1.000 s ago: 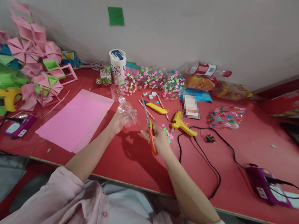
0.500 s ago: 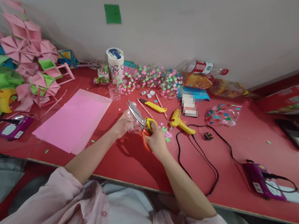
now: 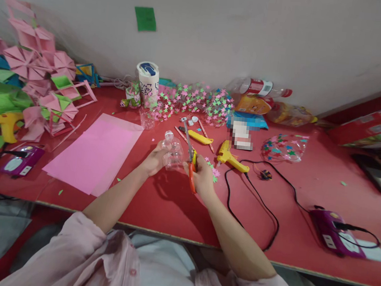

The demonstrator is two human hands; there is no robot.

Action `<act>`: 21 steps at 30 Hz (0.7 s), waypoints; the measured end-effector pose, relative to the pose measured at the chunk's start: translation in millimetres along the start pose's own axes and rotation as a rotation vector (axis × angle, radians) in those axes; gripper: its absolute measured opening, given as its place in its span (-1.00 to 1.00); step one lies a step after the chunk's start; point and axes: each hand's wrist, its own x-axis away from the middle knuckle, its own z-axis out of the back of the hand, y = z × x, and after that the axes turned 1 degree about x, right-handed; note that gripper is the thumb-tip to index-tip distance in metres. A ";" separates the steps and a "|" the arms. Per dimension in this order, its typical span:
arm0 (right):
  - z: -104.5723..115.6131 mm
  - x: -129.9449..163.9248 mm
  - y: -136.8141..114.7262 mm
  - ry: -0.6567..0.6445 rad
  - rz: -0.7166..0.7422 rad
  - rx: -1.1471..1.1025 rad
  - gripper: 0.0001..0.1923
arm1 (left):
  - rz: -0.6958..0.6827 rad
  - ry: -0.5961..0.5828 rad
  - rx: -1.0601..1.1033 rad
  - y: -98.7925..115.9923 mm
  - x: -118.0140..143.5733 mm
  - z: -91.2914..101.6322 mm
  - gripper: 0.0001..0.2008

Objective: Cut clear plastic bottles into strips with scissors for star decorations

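The left hand [image 3: 153, 159] is wrapped around a small clear plastic bottle piece [image 3: 172, 151], held up off the red desk [image 3: 157, 203] with its neck pointing away from the person. The right hand [image 3: 203, 173] is clenched on the orange handles of a pair of scissors [image 3: 189, 154]; the blades point away from the person, closed or nearly so, just beside the bottle piece on its right. The two hands sit close together, near touching.

Judgement on handling: the bottle piece appears light, thin-walled and springy. It should dent under a firm squeeze and may slip on its smooth surface. The stiffer neck and shoulder look like the soundest hold; any cut rim could be sharp.

Just beyond the right hand lie loose paper stars [image 3: 212, 168], with a yellow glue gun [image 3: 231, 158] beside them. Left of the left hand lies a pink paper sheet [image 3: 97, 152].
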 end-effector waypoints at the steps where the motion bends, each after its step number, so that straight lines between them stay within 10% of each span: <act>1: 0.3 -0.4 0.0 -0.005 -0.004 -0.003 -0.76 | -0.014 0.016 -0.001 -0.3 -0.2 -0.1 -0.57; 21: 13.3 2.0 -4.3 -0.262 0.031 -0.028 -0.59 | -0.169 0.326 -0.019 11.9 -16.7 12.8 -0.72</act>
